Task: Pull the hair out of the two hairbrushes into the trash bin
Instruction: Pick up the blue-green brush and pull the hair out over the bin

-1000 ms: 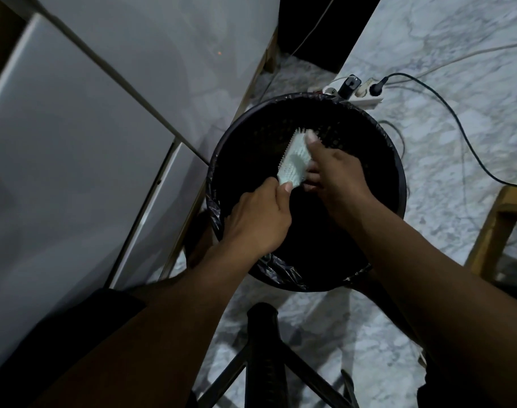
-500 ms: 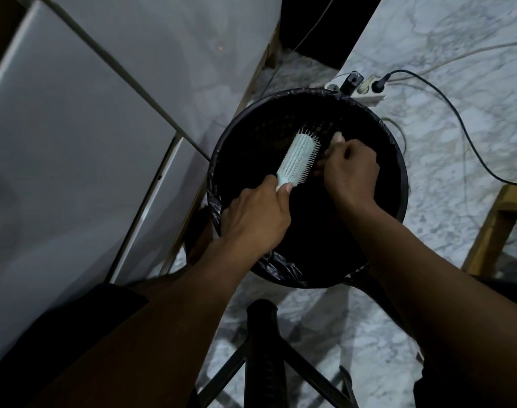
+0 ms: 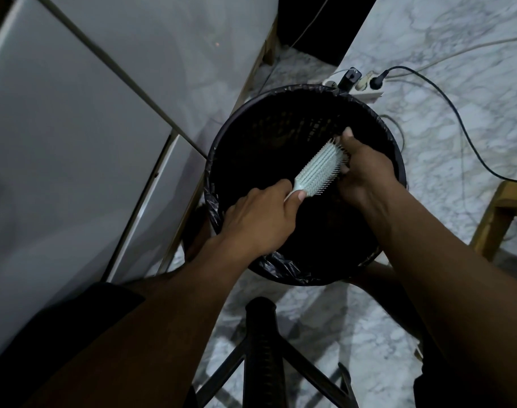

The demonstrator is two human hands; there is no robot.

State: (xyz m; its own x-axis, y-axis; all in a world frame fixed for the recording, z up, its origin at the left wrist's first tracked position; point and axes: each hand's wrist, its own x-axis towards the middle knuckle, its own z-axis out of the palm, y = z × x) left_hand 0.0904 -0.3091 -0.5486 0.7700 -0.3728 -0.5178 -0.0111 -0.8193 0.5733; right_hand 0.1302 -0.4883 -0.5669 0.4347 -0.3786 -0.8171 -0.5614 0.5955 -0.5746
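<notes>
A big black trash bin [image 3: 281,260] with a bag in it sits on the marble floor [image 3: 457,142]. The left hand [image 3: 260,219] is closed around the handle of a pale hairbrush [image 3: 319,169], holding it over the bin. The right hand [image 3: 366,169] curls around the brush's tip. No words or labels can be read.

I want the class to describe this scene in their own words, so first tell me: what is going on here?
A person holds a pale green hairbrush over a black-lined trash bin. The left hand grips the handle, and the right hand works at the far end of the bristles, apparently picking at them. Whether any hair is coming off cannot be made out. Only one brush is in view.
</notes>
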